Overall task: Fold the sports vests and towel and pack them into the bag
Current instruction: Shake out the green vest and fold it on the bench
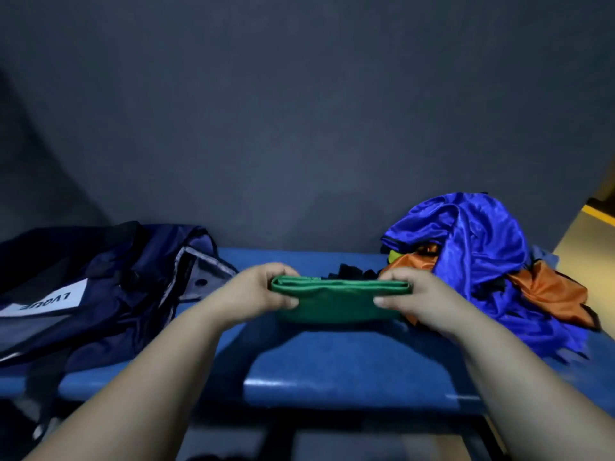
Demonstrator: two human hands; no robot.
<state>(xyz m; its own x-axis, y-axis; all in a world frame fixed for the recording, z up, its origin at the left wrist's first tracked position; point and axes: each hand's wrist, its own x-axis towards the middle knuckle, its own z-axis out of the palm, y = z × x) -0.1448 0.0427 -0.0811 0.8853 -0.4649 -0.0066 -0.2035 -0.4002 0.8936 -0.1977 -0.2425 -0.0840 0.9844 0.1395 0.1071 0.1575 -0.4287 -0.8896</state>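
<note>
A folded green vest (337, 302) hangs just above the blue bench (349, 371), held between both hands. My left hand (263, 291) pinches its left end, thumb in front and fingers curled over the top. My right hand (409, 299) grips its right end the same way. A dark navy bag (109, 294) with a white label lies open on the bench at the left. On the right sits a loose pile with a shiny blue vest (472, 247) on top and an orange vest (549, 294) under it.
A dark black cloth (352, 272) lies on the bench behind the green vest. A dark grey wall (299, 128) rises right behind the bench. The bench's front edge runs below my forearms, and a yellowish floor (589, 237) shows at the far right.
</note>
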